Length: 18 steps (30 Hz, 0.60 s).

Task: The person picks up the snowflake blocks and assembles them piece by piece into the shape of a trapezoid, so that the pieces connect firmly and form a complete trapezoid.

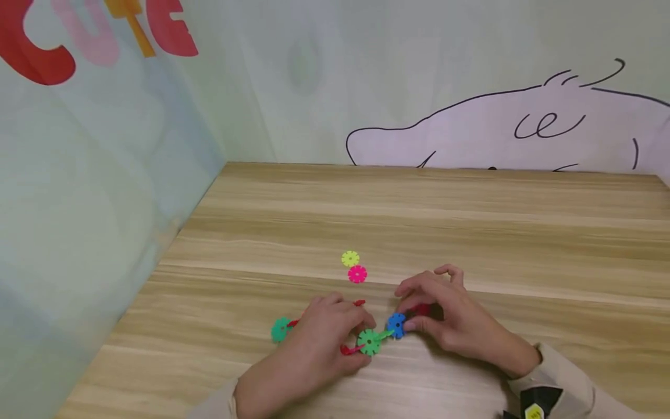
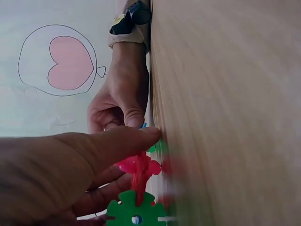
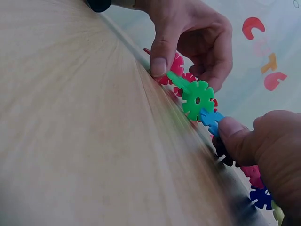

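Observation:
A chain of slotted plastic discs, snowflake-like, lies across the table in front of me. My left hand [image 1: 321, 337] curls over its left part, with thumb and fingers around the red discs [image 3: 177, 68]. A teal disc [image 1: 281, 330] sticks out left of that hand, and a green disc [image 1: 369, 342] stands beside its fingertips. At the right, my right hand [image 1: 452, 317] pinches a blue disc [image 1: 396, 325], which is joined to the green part. Under the right palm, a red disc [image 1: 423, 309] shows partly. A dark blue disc [image 3: 261, 197] appears beside it in the right wrist view.
Beyond the hands, a yellow disc [image 1: 350, 258] and a pink disc [image 1: 357, 274] lie flat on the wooden table [image 1: 471, 215], side by side. Walls [image 1: 293, 75] with printed drawings border the table's back and left edges.

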Each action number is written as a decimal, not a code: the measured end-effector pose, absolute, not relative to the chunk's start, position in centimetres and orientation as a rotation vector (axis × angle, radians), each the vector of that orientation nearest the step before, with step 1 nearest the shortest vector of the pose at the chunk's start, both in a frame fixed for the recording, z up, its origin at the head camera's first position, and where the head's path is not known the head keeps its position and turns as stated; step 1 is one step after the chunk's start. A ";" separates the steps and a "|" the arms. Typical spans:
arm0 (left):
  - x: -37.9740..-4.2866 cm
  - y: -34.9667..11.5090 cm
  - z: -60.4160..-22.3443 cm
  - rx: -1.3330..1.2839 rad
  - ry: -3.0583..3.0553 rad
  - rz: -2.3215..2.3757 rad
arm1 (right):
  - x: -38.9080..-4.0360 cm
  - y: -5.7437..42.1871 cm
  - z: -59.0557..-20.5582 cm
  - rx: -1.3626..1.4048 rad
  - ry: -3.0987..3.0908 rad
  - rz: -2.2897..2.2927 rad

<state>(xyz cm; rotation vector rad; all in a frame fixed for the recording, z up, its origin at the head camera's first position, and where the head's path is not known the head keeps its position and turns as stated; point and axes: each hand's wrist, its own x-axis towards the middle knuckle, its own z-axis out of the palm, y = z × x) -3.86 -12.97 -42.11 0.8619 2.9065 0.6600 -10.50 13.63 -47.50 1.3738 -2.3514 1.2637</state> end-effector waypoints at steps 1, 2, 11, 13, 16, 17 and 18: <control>-3.9 -13.1 -42.2 0.874 2.906 0.678 | -10.5 13.6 -47.5 1.373 -2.353 1.261; -4.0 -13.2 -42.3 0.888 2.905 0.695 | -10.5 13.6 -47.5 1.372 -2.351 1.253; -4.4 -14.5 -41.9 0.886 2.815 0.750 | -10.9 13.6 -47.9 1.372 -2.279 1.229; -4.5 -14.7 -41.8 0.878 2.808 0.752 | -11.0 13.6 -48.0 1.369 -2.276 1.241; -4.6 -14.9 -41.7 0.891 2.805 0.744 | -11.1 13.8 -48.0 1.380 -2.270 1.265; -4.7 -15.0 -41.6 0.899 2.804 0.735 | -11.1 13.9 -48.0 1.391 -2.259 1.270; -4.7 -15.0 -41.7 0.916 2.804 0.725 | -11.1 13.9 -47.9 1.404 -2.247 1.276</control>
